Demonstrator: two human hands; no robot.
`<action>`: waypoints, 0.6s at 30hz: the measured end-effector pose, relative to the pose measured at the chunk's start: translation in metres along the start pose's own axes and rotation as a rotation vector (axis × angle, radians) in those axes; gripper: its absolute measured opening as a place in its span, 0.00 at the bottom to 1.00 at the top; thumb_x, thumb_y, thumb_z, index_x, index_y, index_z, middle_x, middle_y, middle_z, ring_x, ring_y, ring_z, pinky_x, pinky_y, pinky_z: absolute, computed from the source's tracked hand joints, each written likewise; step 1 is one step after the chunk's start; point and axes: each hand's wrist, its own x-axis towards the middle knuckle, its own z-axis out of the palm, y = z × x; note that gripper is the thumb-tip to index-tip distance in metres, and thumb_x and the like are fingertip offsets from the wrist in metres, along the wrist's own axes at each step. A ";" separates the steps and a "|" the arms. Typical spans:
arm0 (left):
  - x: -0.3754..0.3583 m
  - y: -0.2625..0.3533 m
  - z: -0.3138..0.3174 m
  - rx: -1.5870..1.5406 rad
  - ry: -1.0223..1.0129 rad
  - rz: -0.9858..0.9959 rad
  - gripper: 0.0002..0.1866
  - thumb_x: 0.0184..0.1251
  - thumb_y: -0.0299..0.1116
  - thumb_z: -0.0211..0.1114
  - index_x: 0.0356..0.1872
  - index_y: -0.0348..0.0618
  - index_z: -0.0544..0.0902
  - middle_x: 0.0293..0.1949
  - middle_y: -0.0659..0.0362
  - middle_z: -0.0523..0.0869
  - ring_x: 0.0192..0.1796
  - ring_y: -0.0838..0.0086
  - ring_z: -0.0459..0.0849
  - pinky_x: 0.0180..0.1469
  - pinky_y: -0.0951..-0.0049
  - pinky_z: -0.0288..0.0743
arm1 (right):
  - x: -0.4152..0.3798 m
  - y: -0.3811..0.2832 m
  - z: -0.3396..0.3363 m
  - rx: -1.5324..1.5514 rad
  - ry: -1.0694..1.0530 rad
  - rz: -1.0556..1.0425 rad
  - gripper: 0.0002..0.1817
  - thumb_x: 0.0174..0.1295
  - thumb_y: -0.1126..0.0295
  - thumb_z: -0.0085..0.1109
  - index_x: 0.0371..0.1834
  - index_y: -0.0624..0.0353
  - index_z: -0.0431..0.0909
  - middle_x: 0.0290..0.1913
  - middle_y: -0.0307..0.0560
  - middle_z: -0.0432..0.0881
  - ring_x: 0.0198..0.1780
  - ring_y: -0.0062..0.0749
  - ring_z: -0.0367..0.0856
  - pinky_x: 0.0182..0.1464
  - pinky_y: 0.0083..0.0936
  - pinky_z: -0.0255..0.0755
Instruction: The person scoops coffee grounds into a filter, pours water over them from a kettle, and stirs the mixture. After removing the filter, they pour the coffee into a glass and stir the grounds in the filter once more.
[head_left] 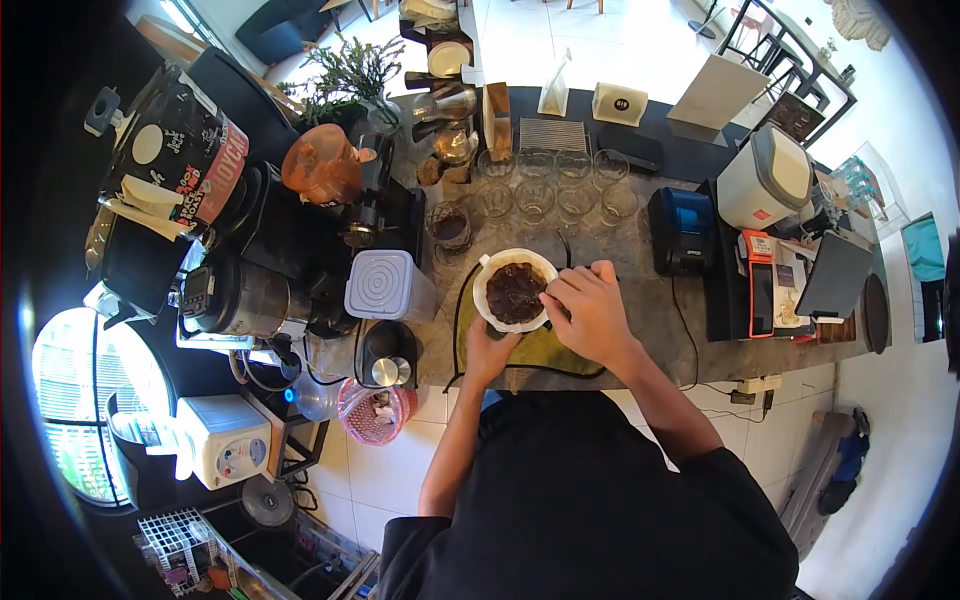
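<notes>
A white coffee dripper [487, 262] is lined with a pale paper filter [524, 257] that has dark, wet-looking coffee grounds [514, 292] in it. My left hand [489, 350] grips the dripper's near-left side. At the right rim, my right hand [591, 312] is closed, its fingertips over the edge of the filter; whatever they pinch is hidden. Beneath lies a green cloth [570, 347] with dark edging. To the left of the dripper stands a glass with dark liquid [449, 229].
Several clear glasses [535, 200] line the back of the counter. At left are a lidded container [388, 285] and a grinder with an orange hopper [322, 165]. A blue-black printer [682, 230] stands at right, its cable [690, 345] trailing over the counter edge.
</notes>
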 end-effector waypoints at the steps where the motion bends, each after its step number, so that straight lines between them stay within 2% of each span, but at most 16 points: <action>1: 0.001 -0.002 0.000 0.000 -0.002 0.002 0.24 0.57 0.28 0.78 0.55 0.35 0.83 0.52 0.51 0.90 0.55 0.66 0.88 0.59 0.65 0.78 | 0.000 0.000 0.000 -0.001 0.003 0.000 0.05 0.61 0.71 0.69 0.32 0.54 0.81 0.30 0.39 0.79 0.35 0.36 0.78 0.49 0.35 0.61; 4: 0.002 -0.007 -0.002 0.003 -0.015 -0.001 0.25 0.56 0.28 0.78 0.56 0.34 0.83 0.52 0.52 0.90 0.55 0.66 0.87 0.59 0.65 0.78 | -0.003 -0.001 0.001 0.087 0.020 0.041 0.05 0.61 0.71 0.68 0.31 0.55 0.81 0.28 0.39 0.79 0.33 0.36 0.77 0.49 0.35 0.61; 6: 0.002 -0.010 -0.004 -0.002 -0.013 0.010 0.25 0.56 0.27 0.78 0.56 0.34 0.83 0.51 0.53 0.90 0.54 0.66 0.87 0.59 0.66 0.78 | -0.006 -0.001 0.000 0.235 -0.018 0.196 0.06 0.62 0.71 0.68 0.30 0.57 0.81 0.27 0.39 0.80 0.31 0.34 0.76 0.49 0.34 0.61; 7: 0.002 -0.011 -0.006 -0.001 -0.018 0.009 0.25 0.56 0.27 0.78 0.56 0.34 0.83 0.51 0.53 0.90 0.54 0.66 0.87 0.59 0.66 0.78 | -0.008 -0.002 0.001 0.234 -0.016 0.200 0.06 0.62 0.71 0.68 0.30 0.57 0.81 0.27 0.39 0.80 0.31 0.34 0.76 0.49 0.34 0.61; 9: 0.005 -0.013 -0.010 -0.016 -0.073 0.007 0.25 0.55 0.26 0.77 0.56 0.35 0.82 0.52 0.53 0.89 0.55 0.66 0.87 0.60 0.65 0.77 | -0.009 -0.004 0.002 0.366 -0.006 0.378 0.07 0.62 0.71 0.69 0.29 0.58 0.81 0.26 0.40 0.80 0.29 0.32 0.75 0.50 0.32 0.61; 16: 0.017 -0.007 -0.018 -0.044 -0.171 0.033 0.27 0.54 0.24 0.75 0.58 0.37 0.82 0.56 0.52 0.87 0.60 0.65 0.84 0.65 0.64 0.74 | 0.002 -0.023 -0.005 0.362 0.085 0.420 0.06 0.62 0.72 0.70 0.30 0.58 0.82 0.25 0.39 0.79 0.29 0.33 0.74 0.49 0.31 0.62; 18: 0.019 -0.004 -0.024 0.053 -0.191 0.077 0.24 0.58 0.24 0.75 0.58 0.35 0.83 0.55 0.54 0.89 0.57 0.68 0.87 0.63 0.66 0.78 | 0.006 -0.031 -0.007 0.297 0.058 0.321 0.05 0.61 0.72 0.71 0.32 0.58 0.83 0.28 0.39 0.80 0.33 0.34 0.76 0.51 0.32 0.63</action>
